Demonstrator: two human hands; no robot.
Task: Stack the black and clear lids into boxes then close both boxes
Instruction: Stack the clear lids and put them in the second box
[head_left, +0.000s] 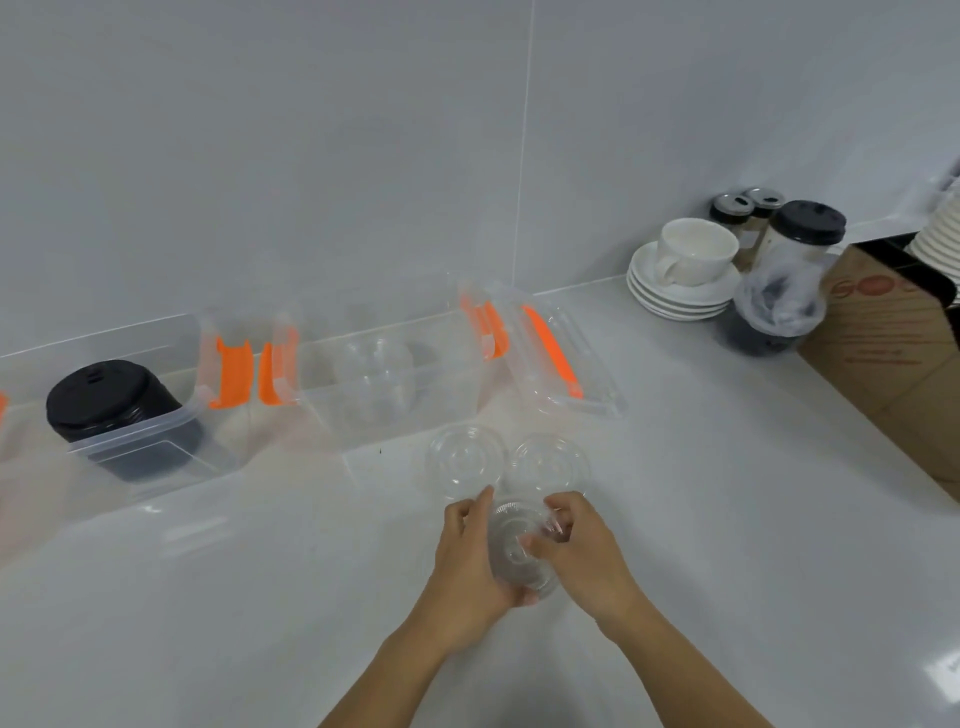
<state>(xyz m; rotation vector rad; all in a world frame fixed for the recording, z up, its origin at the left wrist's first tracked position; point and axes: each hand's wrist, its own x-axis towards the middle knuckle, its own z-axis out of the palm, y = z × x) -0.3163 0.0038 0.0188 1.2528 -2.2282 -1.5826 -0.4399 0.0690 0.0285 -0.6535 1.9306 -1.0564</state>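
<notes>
Both hands hold a small stack of clear lids (519, 545) above the white counter: my left hand (467, 561) cups it from the left, my right hand (576, 545) grips its right rim. Two more clear lids lie flat just beyond, one (465, 457) on the left and one (550, 462) on the right. A clear box (322, 410) with orange clips stands open behind them and holds a stack of clear lids (376, 382). To the left, a second open box (140, 441) holds a stack of black lids (101, 400).
A box cover with orange clips (566, 364) leans beside the clear-lid box. At the back right stand stacked saucers with a white cup (685, 270), jars, a black-lidded cup (795, 244) and a cardboard carton (893, 332). The wall runs close behind the boxes.
</notes>
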